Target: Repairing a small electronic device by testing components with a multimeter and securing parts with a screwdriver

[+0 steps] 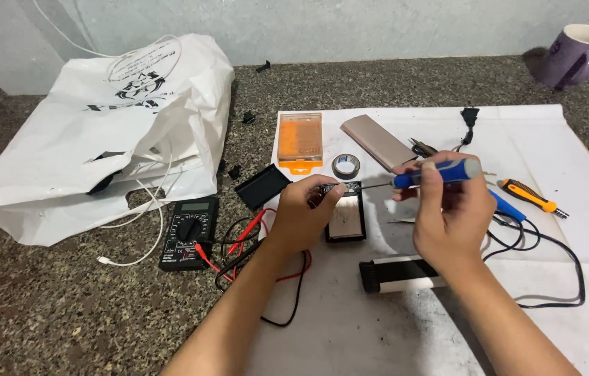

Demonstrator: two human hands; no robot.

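My left hand (306,212) pinches a small dark circuit board (342,188) above the white sheet (447,313). My right hand (451,209) grips a blue-handled screwdriver (440,173) held level, its thin shaft pointing left with the tip at the board's right edge. Just below the board lies a black tray with a pale sponge (346,219). A black and white cylinder (395,273) lies on the sheet under my right wrist.
A black multimeter (188,233) with red and black leads sits left. Behind are an orange box (300,141), a tape roll (346,166), a tan flat case (378,141), an orange-handled tool (529,196), a white plastic bag (110,132) and a purple mug (576,54).
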